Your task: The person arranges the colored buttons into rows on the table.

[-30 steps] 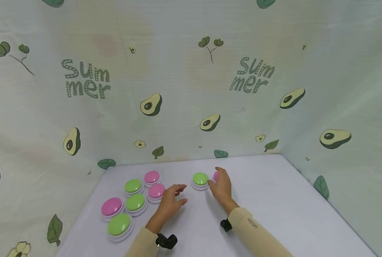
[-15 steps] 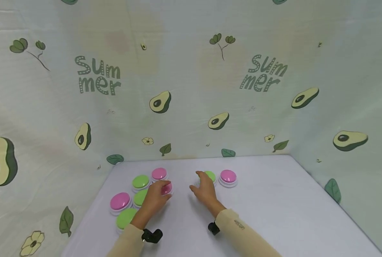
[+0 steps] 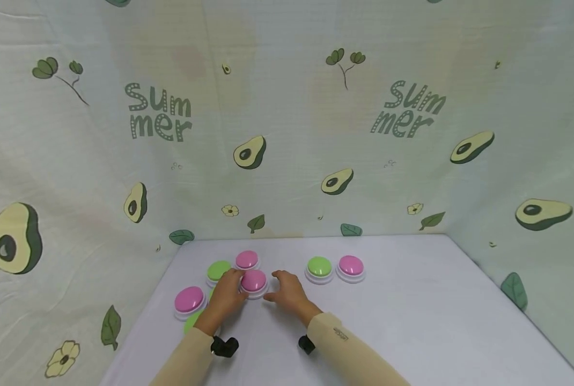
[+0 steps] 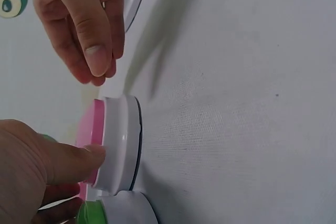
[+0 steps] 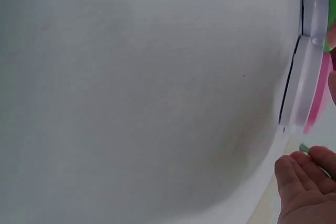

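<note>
A round push button with a pink dome (image 3: 254, 281) and white base sits flat on the table, at the right of a cluster. My left hand (image 3: 227, 295) curves beside its left side. In the left wrist view, that hand's thumb (image 4: 79, 162) overlaps the pink dome (image 4: 91, 124); whether it presses is unclear. My right hand (image 3: 291, 294) faces the button from the right with its fingers bent a little and holds nothing. A gap shows between the right hand (image 5: 307, 187) and the pink button (image 5: 310, 87) in the right wrist view.
Around my left hand stand more buttons: pink ones (image 3: 247, 259) (image 3: 189, 299) and green ones (image 3: 219, 270) (image 3: 193, 321), partly hidden by the hand. Farther right, a green button (image 3: 319, 266) sits beside a pink one (image 3: 351, 265). A printed cloth (image 3: 287, 134) hangs behind the table.
My right hand has moved left, from the two buttons at the right to the pink button by the cluster. My left hand has moved in beside that same button. The view has turned slightly left.
</note>
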`<state>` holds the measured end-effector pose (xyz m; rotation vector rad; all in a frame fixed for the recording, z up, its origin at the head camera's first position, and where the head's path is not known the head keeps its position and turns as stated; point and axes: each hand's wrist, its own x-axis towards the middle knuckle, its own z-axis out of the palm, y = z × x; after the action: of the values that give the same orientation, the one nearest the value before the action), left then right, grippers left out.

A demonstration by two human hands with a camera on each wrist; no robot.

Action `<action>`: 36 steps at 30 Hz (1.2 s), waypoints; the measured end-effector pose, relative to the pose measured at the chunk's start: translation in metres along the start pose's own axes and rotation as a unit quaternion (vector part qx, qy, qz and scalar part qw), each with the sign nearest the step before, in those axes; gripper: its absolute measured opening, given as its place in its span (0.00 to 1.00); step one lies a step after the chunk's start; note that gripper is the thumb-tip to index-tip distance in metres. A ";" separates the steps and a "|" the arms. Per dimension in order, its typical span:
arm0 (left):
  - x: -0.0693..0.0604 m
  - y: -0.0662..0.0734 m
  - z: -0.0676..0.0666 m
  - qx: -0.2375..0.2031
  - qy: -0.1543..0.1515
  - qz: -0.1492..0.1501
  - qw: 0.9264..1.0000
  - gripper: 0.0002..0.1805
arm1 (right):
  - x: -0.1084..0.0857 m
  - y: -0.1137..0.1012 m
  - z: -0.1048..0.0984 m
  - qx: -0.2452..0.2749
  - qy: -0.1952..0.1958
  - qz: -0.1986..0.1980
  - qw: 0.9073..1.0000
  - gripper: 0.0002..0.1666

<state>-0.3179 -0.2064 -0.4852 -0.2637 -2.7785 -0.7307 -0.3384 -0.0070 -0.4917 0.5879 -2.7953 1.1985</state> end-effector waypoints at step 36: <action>0.012 -0.011 0.002 -0.004 -0.067 -0.042 0.997 0.24 | 0.015 -0.012 0.025 0.004 0.027 0.022 0.999 0.30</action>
<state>-0.3322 -0.2138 -0.4882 -0.2045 -2.9287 -0.7721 -0.3454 -0.0371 -0.4985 0.4882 -2.7734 1.2145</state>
